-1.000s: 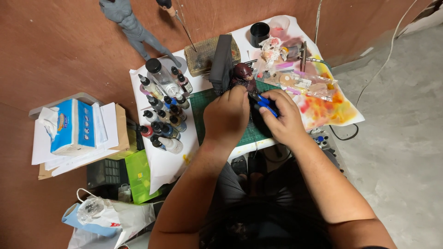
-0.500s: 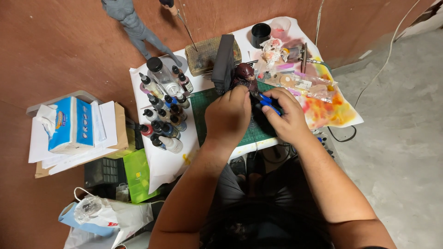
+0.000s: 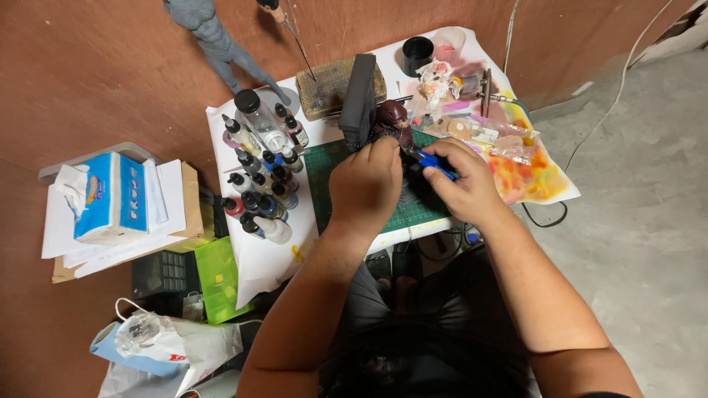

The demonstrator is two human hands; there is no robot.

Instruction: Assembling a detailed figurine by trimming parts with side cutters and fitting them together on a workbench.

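Left hand (image 3: 366,186): fingers curled shut on the dark red figure (image 3: 392,121), which stands upright on the green cutting mat (image 3: 324,177).
Right hand (image 3: 463,180): pinched closed around a blue-handled tool (image 3: 430,161) (tip hidden), long axis pointing left toward the figure.
Nearby: paint bottles (image 3: 262,177) left of the mat.

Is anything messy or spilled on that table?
Yes. The white paper at the table's right end is blotched with orange and yellow paint stains, and crumpled wrappers lie on it. The paint bottles stand upright, none tipped.
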